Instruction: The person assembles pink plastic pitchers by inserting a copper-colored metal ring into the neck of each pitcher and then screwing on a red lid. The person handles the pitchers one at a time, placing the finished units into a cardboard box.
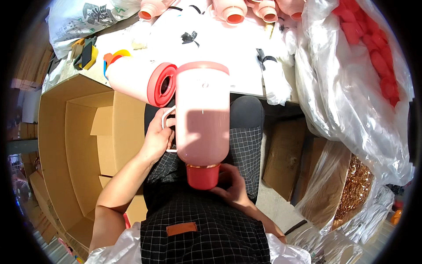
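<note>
A large pale pink plastic jug [202, 127] lies over my lap, its broad end with a pink-red rim against the table edge. Its narrow end points toward me and carries a red cap [202, 177]. My left hand [159, 134] is closed around the white handle [164, 118] on the jug's left side. At the right side of the cap, my right hand [231, 185] has its fingers curled against it; some fingertips are hidden behind the cap. A second pink jug [132, 80] lies left on the table, its red-ringed end [163, 84] facing me.
Several pink bottle necks [233, 16] line the table's far edge. An open cardboard box [55, 145] stands at left. A plastic bag of red parts [371, 48] hangs at right, above a box with copper-coloured tinsel [355, 189]. Wrapped white bundles [276, 79] lie nearby.
</note>
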Demonstrator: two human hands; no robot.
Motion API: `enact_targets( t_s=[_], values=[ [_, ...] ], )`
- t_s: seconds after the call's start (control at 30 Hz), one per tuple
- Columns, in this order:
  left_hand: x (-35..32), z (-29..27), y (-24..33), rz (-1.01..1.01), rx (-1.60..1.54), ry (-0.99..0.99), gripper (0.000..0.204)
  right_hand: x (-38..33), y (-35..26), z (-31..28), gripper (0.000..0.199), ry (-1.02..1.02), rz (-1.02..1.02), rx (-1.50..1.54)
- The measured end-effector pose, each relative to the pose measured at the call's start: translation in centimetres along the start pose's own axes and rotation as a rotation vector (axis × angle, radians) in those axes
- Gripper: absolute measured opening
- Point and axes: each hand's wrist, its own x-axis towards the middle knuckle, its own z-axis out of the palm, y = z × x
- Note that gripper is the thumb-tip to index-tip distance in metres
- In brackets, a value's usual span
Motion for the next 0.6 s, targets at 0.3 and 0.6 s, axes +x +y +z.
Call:
enact_targets(
  t_s=[0.3, 0.6],
  values=[
    [-3.7, 2.8, -0.6, 0.122, 0.247, -0.457, 0.047, 7.7, -4.9, -13.2, 0.066, 0.283, -0.130, 0.657],
    [19.9, 9.4, 1.3, 0.968, 0.893, 0.127, 0.009, 13.1, -7.7, -10.2, 0.024, -0.305, -0.020, 0.083]
  ],
)
